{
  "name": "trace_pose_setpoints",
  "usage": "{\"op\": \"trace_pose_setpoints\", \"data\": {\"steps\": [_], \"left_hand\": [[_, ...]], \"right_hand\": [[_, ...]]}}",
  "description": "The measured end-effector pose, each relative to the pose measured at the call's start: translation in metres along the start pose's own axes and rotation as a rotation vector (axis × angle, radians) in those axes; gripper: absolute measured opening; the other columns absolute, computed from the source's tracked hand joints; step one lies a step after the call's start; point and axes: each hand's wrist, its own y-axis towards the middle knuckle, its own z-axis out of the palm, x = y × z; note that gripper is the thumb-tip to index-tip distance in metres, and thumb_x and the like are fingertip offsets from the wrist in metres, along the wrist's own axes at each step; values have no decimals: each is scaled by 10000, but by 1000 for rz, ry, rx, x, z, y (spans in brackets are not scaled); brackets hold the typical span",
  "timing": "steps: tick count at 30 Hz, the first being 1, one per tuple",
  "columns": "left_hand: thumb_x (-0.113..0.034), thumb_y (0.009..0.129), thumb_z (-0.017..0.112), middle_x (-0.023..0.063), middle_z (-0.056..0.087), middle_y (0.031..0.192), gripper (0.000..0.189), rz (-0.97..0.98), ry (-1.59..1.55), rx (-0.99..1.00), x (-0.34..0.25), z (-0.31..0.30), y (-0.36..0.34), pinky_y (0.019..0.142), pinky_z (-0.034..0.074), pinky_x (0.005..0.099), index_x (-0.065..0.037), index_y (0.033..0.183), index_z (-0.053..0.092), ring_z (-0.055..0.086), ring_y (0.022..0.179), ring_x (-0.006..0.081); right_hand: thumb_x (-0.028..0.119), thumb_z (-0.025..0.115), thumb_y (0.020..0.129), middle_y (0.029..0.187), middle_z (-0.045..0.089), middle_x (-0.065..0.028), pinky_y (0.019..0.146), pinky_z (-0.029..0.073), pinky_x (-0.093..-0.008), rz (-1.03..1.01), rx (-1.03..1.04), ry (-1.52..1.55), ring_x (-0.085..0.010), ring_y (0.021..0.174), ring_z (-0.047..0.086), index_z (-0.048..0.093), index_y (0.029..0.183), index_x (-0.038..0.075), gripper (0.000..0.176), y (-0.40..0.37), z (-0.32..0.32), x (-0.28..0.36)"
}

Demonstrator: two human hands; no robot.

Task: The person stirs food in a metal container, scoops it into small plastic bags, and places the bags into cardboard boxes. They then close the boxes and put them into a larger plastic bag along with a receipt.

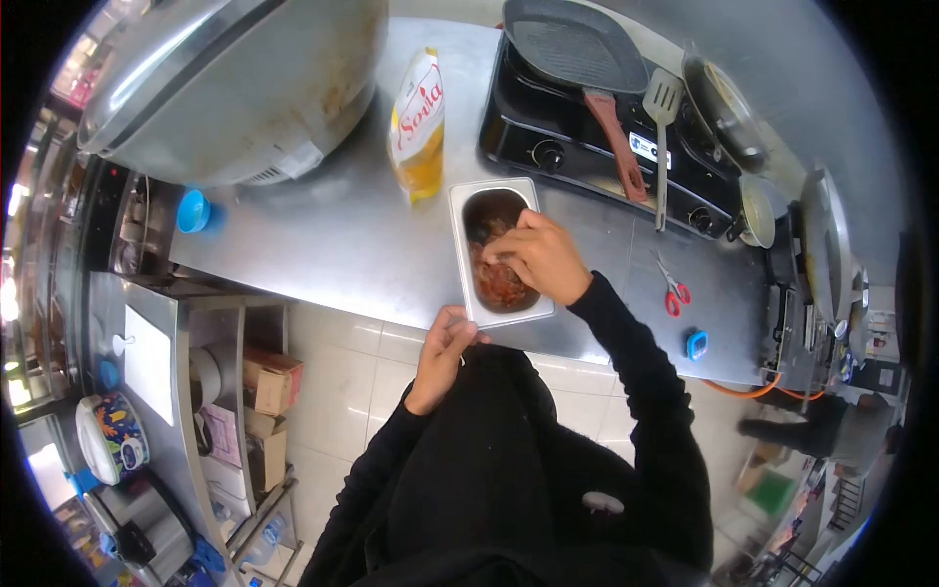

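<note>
The left hand [445,342] is closest to the body, over the near edge of the steel counter [333,245]. Its fingers are bent and their tips touch the near left corner of the steel pan [457,245]. A little beyond these fingers the right hand [538,256] reaches down into the pan, with its fingertips bunched together and pressed into the reddish food [499,284]. The back of each hand covers its fingertips, so I cannot tell if the left one really grips the rim or if the right one pinches a piece. The pan lies flat on the counter, close to its front edge. To the right of the right fingers, well apart, lie scissors [672,289] with red handles, and a small blue timer [695,344] sits nearer the edge. Beyond the fingers, to the left, a yellow oil pouch [419,122] stands just behind the pan. Farther behind is a black stove [548,137] that carries a grill pan [572,44], with a spatula [662,117] beside it. Far to the left stands a big metal pot [235,88], and a blue cup [193,210] is near it. Below the counter there is a pale tiled floor [352,372] and a shelf [269,377] with cardboard boxes.
</note>
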Motion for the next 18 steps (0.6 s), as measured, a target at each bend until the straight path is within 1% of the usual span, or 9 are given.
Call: {"op": "trace_pose_setpoints", "data": {"steps": [2,5,8,11,14,17,18], "left_hand": [[-146,943,494,58,620,885,172,5,-8,-1,0,1,0,814,398,243,-55,1078,440,579,871,112],[-142,944,490,58,619,885,172,4,-16,-6,0,2,0,814,400,244,-50,1079,436,576,865,111],[-137,946,485,58,618,885,174,2,-16,-10,-1,2,-1,819,402,246,-44,1084,434,573,863,111],[-135,948,480,60,617,885,176,5,3,-6,-2,2,-1,830,404,249,-41,1089,431,571,867,113],[-138,949,480,63,617,880,181,18,-4,5,2,0,0,836,405,249,-42,1094,430,571,867,114],[-145,948,486,63,617,870,186,18,-9,-3,8,-3,1,826,409,246,-45,1096,430,571,862,114],[-147,948,488,62,618,866,188,14,-6,-4,8,-3,1,821,410,245,-47,1096,431,571,860,113]], "right_hand": [[129,639,760,805,649,-24,662,427,-332,68,56,54,-225,719,478,707,815,125,87,3,4,-8],[169,634,770,790,653,-18,658,423,-336,132,162,90,-228,717,478,713,829,128,106,1,-12,-8],[190,652,755,796,643,-41,677,437,-344,68,227,169,-230,749,511,710,854,113,138,-8,-27,2],[142,655,730,814,653,-18,678,440,-323,49,195,132,-216,742,504,706,840,117,124,-17,-39,17],[83,657,682,790,649,13,683,447,-294,-4,77,40,-194,742,502,694,833,121,161,-20,-62,33],[59,667,626,763,624,36,673,449,-271,42,123,133,-172,756,504,682,823,121,207,-26,-69,45],[63,663,627,768,615,37,676,447,-272,-6,145,98,-169,764,505,676,825,124,208,-29,-63,43]]}}
